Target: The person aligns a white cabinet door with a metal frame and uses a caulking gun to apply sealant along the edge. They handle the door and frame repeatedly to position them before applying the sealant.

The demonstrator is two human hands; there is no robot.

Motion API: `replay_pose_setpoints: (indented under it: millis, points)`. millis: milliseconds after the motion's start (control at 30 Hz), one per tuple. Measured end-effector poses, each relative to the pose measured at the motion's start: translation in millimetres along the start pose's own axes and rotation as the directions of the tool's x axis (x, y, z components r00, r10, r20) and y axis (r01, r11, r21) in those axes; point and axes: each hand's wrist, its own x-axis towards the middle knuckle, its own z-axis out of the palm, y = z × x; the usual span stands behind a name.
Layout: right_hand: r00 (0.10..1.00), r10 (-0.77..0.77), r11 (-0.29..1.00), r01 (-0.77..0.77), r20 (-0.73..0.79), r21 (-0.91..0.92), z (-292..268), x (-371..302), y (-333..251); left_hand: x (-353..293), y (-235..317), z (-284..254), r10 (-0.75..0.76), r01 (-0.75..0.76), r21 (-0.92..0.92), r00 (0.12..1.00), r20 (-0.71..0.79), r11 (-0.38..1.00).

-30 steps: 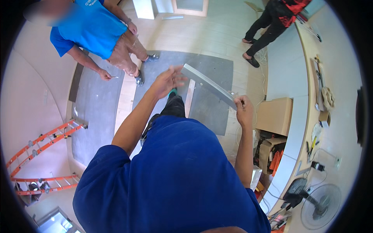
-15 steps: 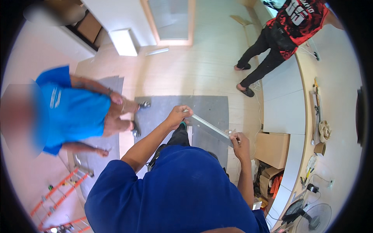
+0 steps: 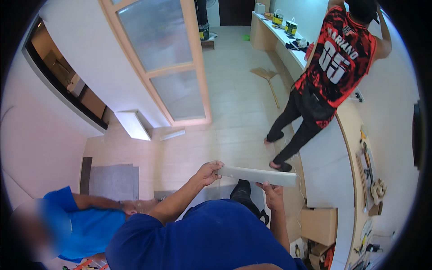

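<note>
Thing in play is a pale, narrow strip (image 3: 258,176), held up in the air in front of the person's dark blue shirt (image 3: 216,234), over the floor (image 3: 234,144). Left hand (image 3: 209,173) has its grip pinched on the left end. Right hand (image 3: 272,196) has its grip clamped on the lower edge, a bit in from the right end, which sticks out free.

Handling-wise, I'd guess light and fairly stiff: it spans the 2 hands with no obvious sag, and any curve could just be the fisheye. Looks smooth, so maybe slippery, and thin edges could dent. I'd hold it by the edges near both ends.

Hard to make out: the strip's far side and any fingers behind it. Can't tell metal from plastic. The co-worker in bright blue (image 3: 92,229) is partly hidden, the co-worker in the red-and-black jersey (image 3: 337,67) has hands out of view, and small stuff on the desk (image 3: 351,128) is tough to ID.
</note>
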Motion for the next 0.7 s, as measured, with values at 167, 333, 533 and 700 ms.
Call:
replay_pose_setpoints:
  millis: [167, 333, 533, 700]
  points:
    - [0.999, 0.049, 0.996, -0.051, -0.02, -0.077, 12, 156, -51, 93, 86, 27, 0.064, -0.064, -0.024, 0.998, -0.028, 0.998]
    - [0.992, 0.048, 0.999, -0.051, 0.116, 0.018, 13, 310, -71, 161, 175, 48, 0.224, -0.228, -0.016, 0.967, -0.121, 0.974]
    - [0.992, 0.111, 0.994, -0.111, 0.054, -0.008, 52, 471, -84, 271, 252, 33, 0.266, -0.261, 0.057, 0.922, -0.28, 0.964]
    - [0.996, 0.088, 0.95, -0.094, -0.034, -0.299, 34, 598, -70, 365, 327, 29, 0.197, -0.12, 0.203, 0.886, -0.419, 0.972]
